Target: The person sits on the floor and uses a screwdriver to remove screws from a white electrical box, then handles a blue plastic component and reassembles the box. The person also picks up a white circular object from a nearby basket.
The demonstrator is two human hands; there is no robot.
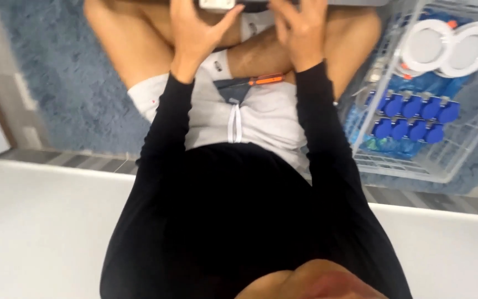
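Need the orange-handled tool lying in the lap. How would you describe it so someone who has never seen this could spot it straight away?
Start at the light grey shorts of the seated person. The orange-handled tool lies across the lap just below the right hand, beside a dark grey pocket flap. It is the only bright orange bar on the pale cloth.

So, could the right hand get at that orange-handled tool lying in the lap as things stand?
Probably yes. The right hand is up at the small white object near the top edge, just above the orange-handled tool resting on the white shorts. Nothing covers the tool; the hand would only need to let go and drop back.
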